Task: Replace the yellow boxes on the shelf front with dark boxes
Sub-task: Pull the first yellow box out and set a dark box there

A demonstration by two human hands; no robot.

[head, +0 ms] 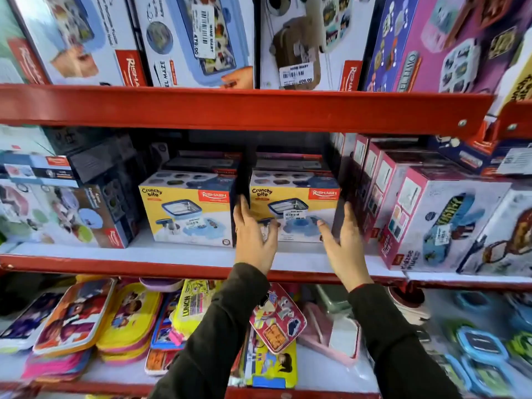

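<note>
Red-edged shop shelves fill your view, and your two hands are raised to the middle shelf, one on each side of the right yellow box. Your left hand is spread open, its fingers reaching up along the box's left edge into the narrow gap between the two yellow boxes, with the thumb lying across the box's lower front. Your right hand is open too, its fingers up against the box's right edge and the thumb pointing in over the front. Neither grip has closed: the hands bracket the box, and whether the fingertips press on its sides you cannot tell.

That box stands upright at the shelf front, a white price sticker on its face. Just beside it on the left stands the left yellow box, the same print, also upright and at the front. Behind and above the pair lie dark boxes, stacked flat in the shadow at the back of the shelf.

To the right, a row of pink boxes stands on end, close to your right hand. To the left sit tilted blue-and-white boxes. Large lunch-box cartons line the shelf above, and colourful pouches lie heaped on the shelf below, under your dark sleeves.
</note>
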